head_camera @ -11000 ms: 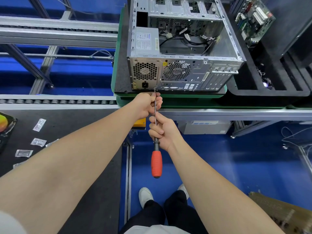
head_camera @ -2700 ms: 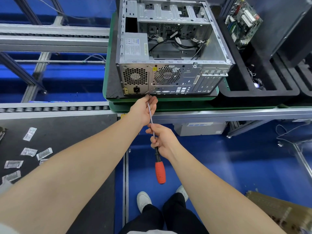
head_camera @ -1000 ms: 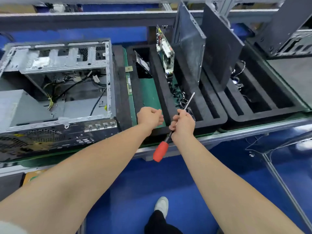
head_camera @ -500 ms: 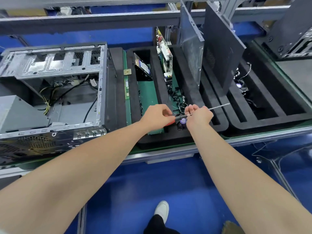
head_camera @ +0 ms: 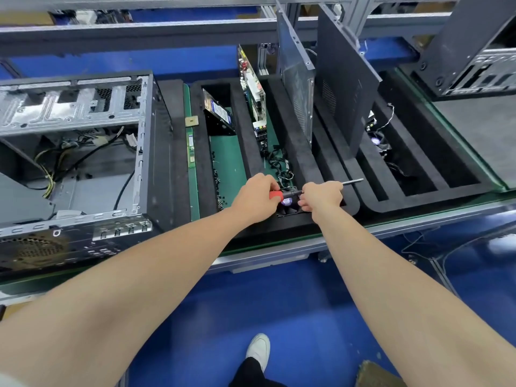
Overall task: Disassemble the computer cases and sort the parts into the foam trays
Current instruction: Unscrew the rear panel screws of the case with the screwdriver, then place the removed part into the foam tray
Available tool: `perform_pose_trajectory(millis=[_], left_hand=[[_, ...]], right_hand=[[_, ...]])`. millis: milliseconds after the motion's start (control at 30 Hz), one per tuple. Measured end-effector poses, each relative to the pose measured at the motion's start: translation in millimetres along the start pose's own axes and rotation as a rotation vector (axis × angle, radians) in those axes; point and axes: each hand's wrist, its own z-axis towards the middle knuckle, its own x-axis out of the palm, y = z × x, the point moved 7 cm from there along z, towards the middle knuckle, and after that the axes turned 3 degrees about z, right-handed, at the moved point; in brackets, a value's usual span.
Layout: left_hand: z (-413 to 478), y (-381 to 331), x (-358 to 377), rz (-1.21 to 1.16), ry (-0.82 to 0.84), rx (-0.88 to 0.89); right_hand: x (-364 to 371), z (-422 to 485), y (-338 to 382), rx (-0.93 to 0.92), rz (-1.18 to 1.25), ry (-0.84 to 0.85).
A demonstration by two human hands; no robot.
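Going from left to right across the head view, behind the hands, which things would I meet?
open computer case → standing drive → upright motherboard → grey side panel → black side panel → second case at the far right

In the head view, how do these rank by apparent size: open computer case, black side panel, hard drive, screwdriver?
1. open computer case
2. black side panel
3. hard drive and screwdriver: unranked; the screwdriver is longer but thin, and left hand and right hand hide part of it.
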Motion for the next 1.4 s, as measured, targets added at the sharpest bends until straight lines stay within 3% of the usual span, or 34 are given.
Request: perform_pose_trajectory(millis=[267,433,700,933,1233,1333,1400], left_hand=[[-6.1,1.7,-4.0,0.033,0.016,0.003],[-10.2,2.3,-27.5,0.02,-0.061,-0.007],[-34.1,18.1,-143.9,-0.193,-0.373,-0.058],[-112.2,108.9,-267.3,-0.133,-0.617,-0.185],[-220.9,256.9,-359.7,0.12,-0.665,-0.454],[-239.4,310.2,-369.1,0.15,-0.552,-0.628],[-245.8,341.7,-361.8,0.044,-0.439,-0.746]], right_hand=[[11.0,-7.8,3.1,-0.094,-0.037,-0.055],[20.9,-36.0,25.0,-0.294,-0.009,-0.121],[106.4,-139.3,90.5,-0.495,0.087,0.086],[228.0,-263.8,118.5,-0.579,0.072,0.376],[385.1,-392.7,56.9,-0.44,-0.132,0.715],[422.0,-408.0,28.6,-0.264,-0.289,0.837],[436.2,-414.2,13.2,-0.185,-0.391,0.921]])
